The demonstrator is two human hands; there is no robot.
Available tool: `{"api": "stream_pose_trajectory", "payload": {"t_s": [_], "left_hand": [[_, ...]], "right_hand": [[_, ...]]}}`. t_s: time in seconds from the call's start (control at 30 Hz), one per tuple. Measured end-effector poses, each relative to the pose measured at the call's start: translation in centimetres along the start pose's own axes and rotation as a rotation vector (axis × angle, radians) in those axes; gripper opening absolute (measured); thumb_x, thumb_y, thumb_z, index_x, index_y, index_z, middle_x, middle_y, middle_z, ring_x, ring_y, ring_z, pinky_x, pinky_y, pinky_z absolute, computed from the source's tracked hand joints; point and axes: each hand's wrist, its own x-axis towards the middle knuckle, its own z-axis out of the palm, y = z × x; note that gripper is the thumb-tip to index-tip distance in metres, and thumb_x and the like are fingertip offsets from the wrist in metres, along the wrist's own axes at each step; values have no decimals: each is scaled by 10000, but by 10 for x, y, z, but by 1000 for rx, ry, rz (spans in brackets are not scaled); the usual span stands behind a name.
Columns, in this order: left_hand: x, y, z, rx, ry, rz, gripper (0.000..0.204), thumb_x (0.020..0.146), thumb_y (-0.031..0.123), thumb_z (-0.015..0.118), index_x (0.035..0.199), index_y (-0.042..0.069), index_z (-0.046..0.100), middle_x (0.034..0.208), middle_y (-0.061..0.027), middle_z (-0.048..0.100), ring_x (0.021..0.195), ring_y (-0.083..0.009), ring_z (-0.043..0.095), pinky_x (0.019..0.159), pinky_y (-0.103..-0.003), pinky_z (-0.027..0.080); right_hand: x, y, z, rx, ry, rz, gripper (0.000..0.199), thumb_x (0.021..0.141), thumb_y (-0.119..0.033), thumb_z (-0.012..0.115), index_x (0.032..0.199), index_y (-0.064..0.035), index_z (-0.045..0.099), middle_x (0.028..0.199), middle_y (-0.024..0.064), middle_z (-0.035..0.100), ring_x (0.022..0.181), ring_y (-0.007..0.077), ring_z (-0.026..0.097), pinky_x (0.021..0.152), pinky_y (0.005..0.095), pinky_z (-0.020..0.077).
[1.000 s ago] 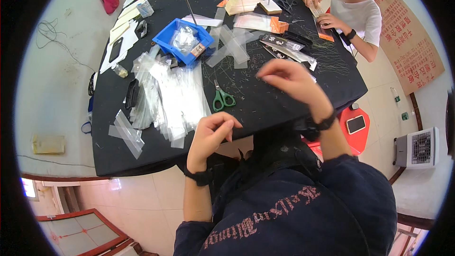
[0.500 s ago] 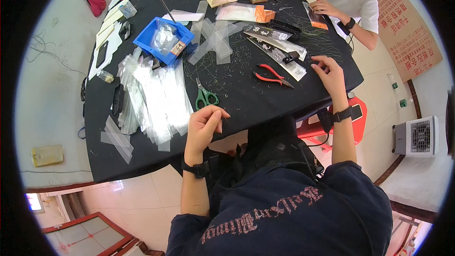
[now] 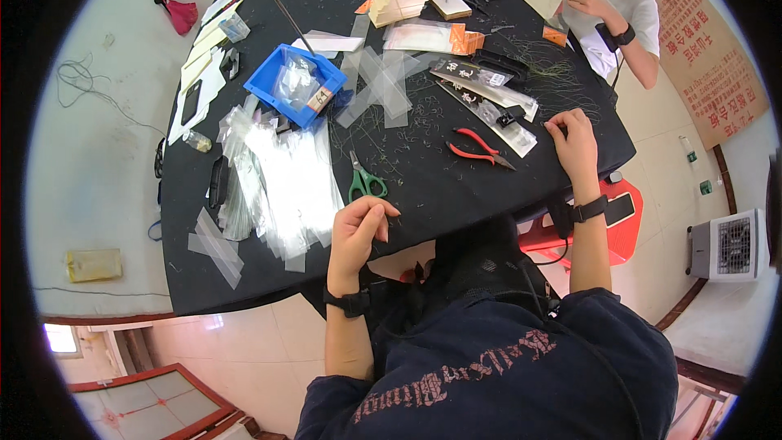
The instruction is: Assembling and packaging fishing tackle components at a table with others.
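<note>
My left hand [image 3: 358,226] is at the table's near edge, thumb pressed to curled fingers; whatever they pinch is too small to make out. Just beyond it lie green-handled scissors [image 3: 361,173]. My right hand [image 3: 577,145] hovers by the table's right side, its thumb and forefinger brought together at the tips, with any tiny thing between them not readable. Left of that hand are red-handled pliers [image 3: 495,159] and long clear-and-black packets [image 3: 509,135] with a small black clip-like object [image 3: 511,116] on top. Fine wire or thread clippings are scattered between my hands.
Clear plastic sleeves [image 3: 293,187] are piled at left, below a blue bin [image 3: 265,80] holding clear bags. Crossed clear strips [image 3: 383,85] lie mid-table. Cream cards [image 3: 403,2] are stacked farther back. Opposite sits a person in white [image 3: 635,24]. A red stool [image 3: 623,228] stands at right.
The whole view has shifted slightly. My right thumb and forefinger have drawn closer together; my left hand keeps its pinch. The person opposite has raised one hand off the table.
</note>
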Motion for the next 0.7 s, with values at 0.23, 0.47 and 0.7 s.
{"api": "stream_pose_trajectory", "payload": {"t_s": [0.23, 0.47, 0.7], "left_hand": [[-1, -2, 1, 14, 13, 43, 231, 955, 148, 493, 874, -9, 641, 613, 22, 517, 550, -37, 452, 514, -185, 332], [-1, -2, 6, 54, 45, 77, 247, 954, 159, 487, 846, -8, 632, 602, 9, 513, 524, -53, 439, 504, -196, 327], [0, -5, 7, 58, 61, 100, 246, 955, 159, 487, 849, -8, 633, 604, 9, 512, 529, -52, 443, 510, -194, 339]], "right_hand": [[-1, 7, 7, -30, 40, -54, 79, 796, -129, 650, 810, -54, 628, 870, 92, 553, 880, 296, 549, 754, 388, 461], [-3, 12, 5, 181, 67, 74, 72, 788, -104, 662, 800, -35, 643, 799, 105, 549, 795, 273, 567, 711, 350, 459], [-3, 10, 0, 233, 64, 97, 101, 760, -100, 704, 813, -29, 655, 786, 98, 549, 752, 244, 572, 690, 335, 461]]}}
